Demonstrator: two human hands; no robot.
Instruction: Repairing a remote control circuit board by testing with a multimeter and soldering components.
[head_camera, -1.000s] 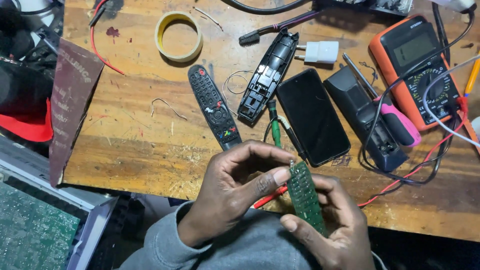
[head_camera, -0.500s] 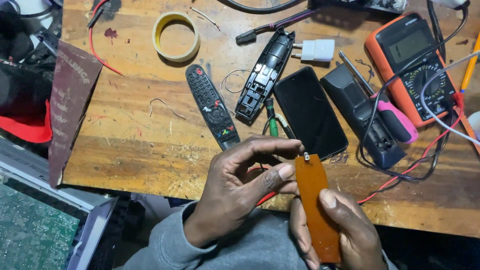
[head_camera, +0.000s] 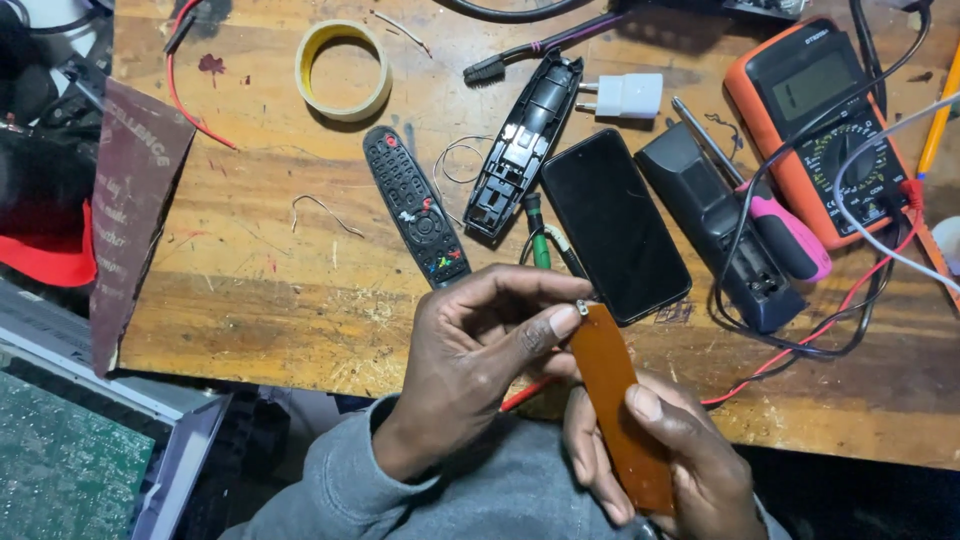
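Both hands are working over the near edge of the scuffed wooden table (head_camera: 260, 300). Right hand (head_camera: 665, 460) is gripping the long, flat orange-brown circuit board (head_camera: 615, 400) by its lower half; left hand (head_camera: 490, 350) is pinching its top end, just below the black smartphone (head_camera: 612, 222).

**Brown board held in both hands**

A long brown circuit board (head_camera: 620, 400) is gripped at its lower end by the right hand (head_camera: 660, 455); its top corner is pinched by the left hand (head_camera: 480, 350). A black phone (head_camera: 614, 222) is seen at 12 o'clock of the board, a black remote (head_camera: 415, 205) at 11 o'clock.
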